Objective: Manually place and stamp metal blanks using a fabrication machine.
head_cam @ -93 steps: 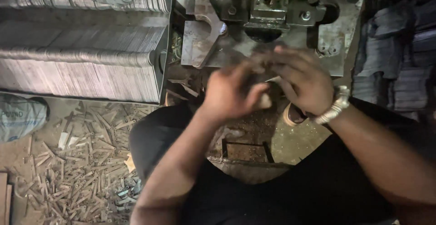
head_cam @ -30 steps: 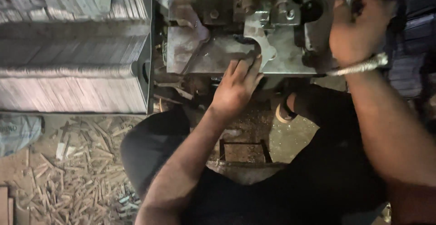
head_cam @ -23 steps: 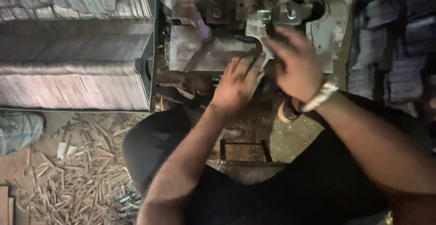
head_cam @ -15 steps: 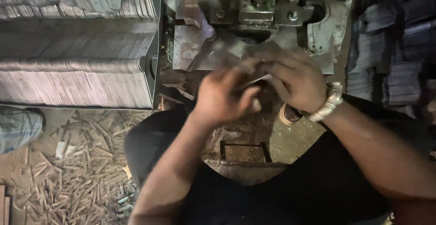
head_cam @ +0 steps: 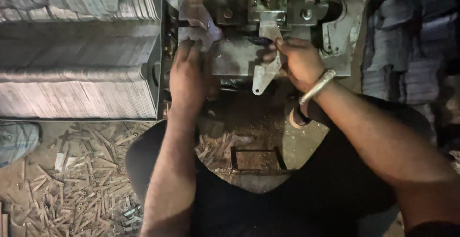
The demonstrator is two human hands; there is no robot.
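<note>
Gripping a flat, curved metal blank (head_cam: 265, 69) between fingers and thumb, the right hand (head_cam: 299, 62) is holding it against the front of the grey press machine (head_cam: 239, 57), just under the tooling at the machine's top middle; the blank is hanging with its narrow rounded end pointing down past the lower edge of the machine bed. A metal bangle (head_cam: 316, 86) is sitting on that wrist. The left hand (head_cam: 188, 74) is lying palm down at the left end of the machine bed, fingers stretched forward and touching another pale metal piece (head_cam: 199, 26) near the bed's top left corner; whether the fingers are pinching that piece or only resting on it cannot be told. Left of the machine, a long metal tray (head_cam: 151, 64) is holding dense rows of thin flat metal pieces (head_cam: 72, 79) standing on edge, filling it from its far edge to its near edge. On the right, dark stacks of similar parts (head_cam: 407, 45) are piling up in shadow. Below, the floor (head_cam: 28, 179) is carrying a scatter of small metal offcuts (head_cam: 81, 179), and a small rectangular frame (head_cam: 256, 159) is lying between the person's knees.
</note>
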